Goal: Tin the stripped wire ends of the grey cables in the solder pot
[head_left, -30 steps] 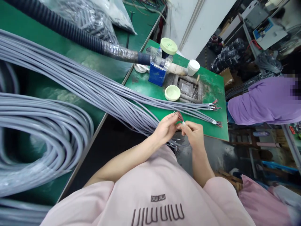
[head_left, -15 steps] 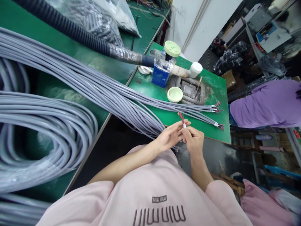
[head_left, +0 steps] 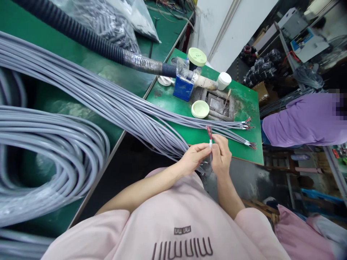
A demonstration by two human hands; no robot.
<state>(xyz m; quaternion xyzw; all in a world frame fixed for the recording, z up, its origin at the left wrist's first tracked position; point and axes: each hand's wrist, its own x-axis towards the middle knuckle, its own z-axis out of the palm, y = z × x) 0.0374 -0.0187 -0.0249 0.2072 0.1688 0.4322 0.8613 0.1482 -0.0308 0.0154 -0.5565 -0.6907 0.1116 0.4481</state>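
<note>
Just off the front edge of the green table (head_left: 189,134), my left hand (head_left: 194,157) and my right hand (head_left: 221,156) pinch one grey cable end (head_left: 210,143) from both sides. White tape wraps that end, and thin reddish wires fan out upward from it. Both hands are closed on it, fingertips close together. Behind them, a bundle of grey cables (head_left: 151,121) runs from the left across the table, its stripped ends (head_left: 249,144) lying at the right.
A blue box (head_left: 183,87), a pale green bowl (head_left: 200,109), a white jar (head_left: 224,81) and a metal solder pot (head_left: 217,104) stand behind. A ribbed hose (head_left: 108,49) crosses above. Large cable coils (head_left: 89,144) lie left. A person in purple (head_left: 303,121) is at the right.
The fingers of my left hand have closed in on the taped part of the cable end. The cable end now stands more upright, and my right hand's fingers have shifted around it.
</note>
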